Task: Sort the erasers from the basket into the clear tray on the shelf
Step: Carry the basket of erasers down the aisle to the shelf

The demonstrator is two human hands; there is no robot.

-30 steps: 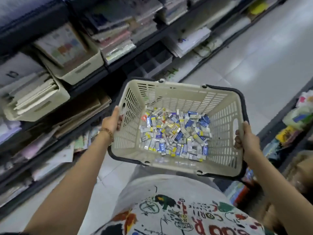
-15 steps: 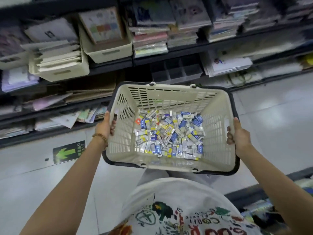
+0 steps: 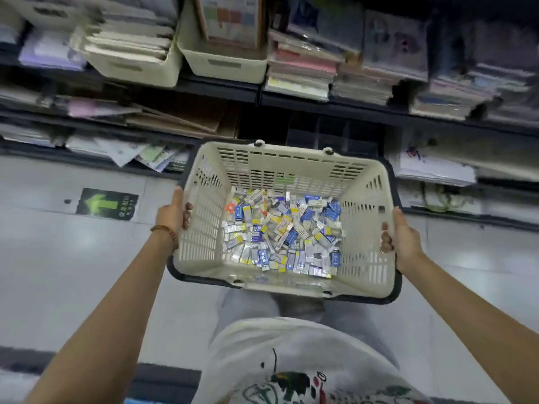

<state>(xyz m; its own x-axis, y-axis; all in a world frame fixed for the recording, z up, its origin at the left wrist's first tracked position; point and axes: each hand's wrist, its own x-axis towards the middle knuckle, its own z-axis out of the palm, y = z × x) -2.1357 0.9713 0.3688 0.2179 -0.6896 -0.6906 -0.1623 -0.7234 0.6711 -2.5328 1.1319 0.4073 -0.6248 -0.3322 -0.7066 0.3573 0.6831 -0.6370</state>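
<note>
I am holding the basket (image 3: 280,167) up in the air with both hands. My left hand (image 3: 175,212) grips its left rim, thumb on top and fingers curled over the edge. My right hand (image 3: 399,236) grips its right rim the same way. If I tip the basket too far, the erasers (image 3: 280,231) could all slide to one side and spill over the edge onto the floor (image 3: 87,258) under the basket. If one hand slips, the whole basket could drop. The far side of the basket is very near the shelf (image 3: 218,88), so I could bump it there and shake things loose. The erasers lie in a loose heap on the bottom of the basket. None are sorted yet. They are small, flat blocks in shiny wrappers, mostly blue, white and yellow, with one orange one near the left wall. They look light and slippery. Just past the far side of the basket I think I see the clear tray (image 3: 320,131), but it is dark and hard to make out.
</note>
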